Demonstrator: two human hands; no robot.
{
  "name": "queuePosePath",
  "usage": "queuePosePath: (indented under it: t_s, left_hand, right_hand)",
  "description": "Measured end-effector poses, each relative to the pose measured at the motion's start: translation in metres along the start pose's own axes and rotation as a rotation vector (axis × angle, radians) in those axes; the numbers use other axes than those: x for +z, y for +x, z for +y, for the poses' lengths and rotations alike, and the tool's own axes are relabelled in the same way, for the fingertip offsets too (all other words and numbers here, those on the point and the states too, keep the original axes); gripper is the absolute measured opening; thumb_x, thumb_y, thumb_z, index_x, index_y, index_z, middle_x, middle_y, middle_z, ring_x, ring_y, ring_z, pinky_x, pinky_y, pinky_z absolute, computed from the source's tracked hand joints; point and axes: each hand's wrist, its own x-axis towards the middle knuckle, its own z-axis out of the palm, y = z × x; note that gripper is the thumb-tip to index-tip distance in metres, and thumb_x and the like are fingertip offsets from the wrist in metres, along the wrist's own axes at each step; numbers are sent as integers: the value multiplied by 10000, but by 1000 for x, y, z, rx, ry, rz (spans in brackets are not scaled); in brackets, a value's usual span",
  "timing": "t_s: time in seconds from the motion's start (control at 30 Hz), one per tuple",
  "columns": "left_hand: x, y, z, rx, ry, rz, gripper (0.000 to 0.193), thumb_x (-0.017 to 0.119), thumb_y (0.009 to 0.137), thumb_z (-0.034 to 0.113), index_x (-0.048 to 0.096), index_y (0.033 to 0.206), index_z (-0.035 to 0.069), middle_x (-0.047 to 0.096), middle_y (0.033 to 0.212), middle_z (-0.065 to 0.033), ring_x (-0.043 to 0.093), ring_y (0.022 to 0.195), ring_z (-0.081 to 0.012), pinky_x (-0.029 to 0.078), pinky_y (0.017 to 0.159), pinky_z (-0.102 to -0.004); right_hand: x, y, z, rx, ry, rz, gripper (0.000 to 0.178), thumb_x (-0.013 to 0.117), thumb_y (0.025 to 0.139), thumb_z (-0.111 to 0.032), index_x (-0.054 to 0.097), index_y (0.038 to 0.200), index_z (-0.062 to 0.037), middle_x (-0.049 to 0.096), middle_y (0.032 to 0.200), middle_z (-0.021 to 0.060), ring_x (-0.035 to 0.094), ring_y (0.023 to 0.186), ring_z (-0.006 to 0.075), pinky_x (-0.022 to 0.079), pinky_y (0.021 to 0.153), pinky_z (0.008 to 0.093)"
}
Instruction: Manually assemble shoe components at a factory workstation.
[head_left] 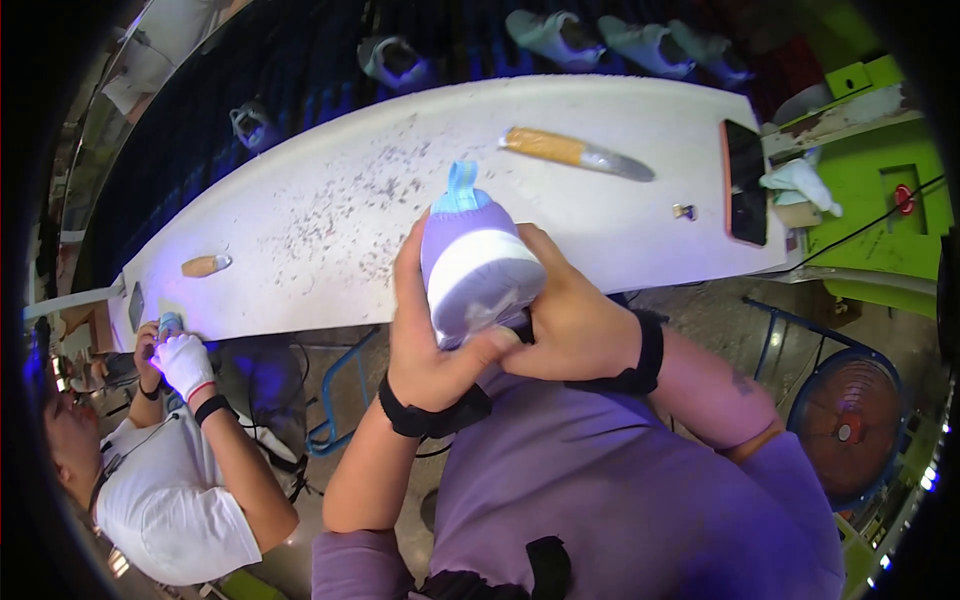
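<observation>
Holding a small purple shoe (478,262) with a white sole, both hands are clamped on it just over the near edge of the white tabletop (330,200). The left hand (432,340) grips its side, the right hand (570,322) the other. A brush (575,153) lies near the far edge, a phone (746,182) at the right end.

Both forearms enter from the lower edge, bare, each with a black band at the wrist, and meet at centre. Left hand (425,340): fingers upright, thumb crossing rightward, grip closed. Right hand (570,320): fingers curled inward from the right, grip closed. Thumbs touching; both elbows bent.
</observation>
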Motion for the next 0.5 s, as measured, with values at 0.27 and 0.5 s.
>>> queuePosePath:
  t_s: [0.27,0.5]
  left_hand:
    - [2,52,26,353,1351,-423,953,886,651,292,453,1491,171,599,1284,-217,651,1056,-385,523,891,-443]
    - [17,63,34,151,1251,-400,1050,836,626,615,476,1464,95,652,1064,-205,693,867,-376,544,796,-455]
  right_hand:
    - [-105,52,60,224,-953,-19,526,670,764,-74,613,1285,-34,622,1126,199,604,1051,393,498,931,479]
    - [-66,43,19,270,718,443,322,517,793,53,533,1091,-70,558,1017,66,608,910,229,522,766,346]
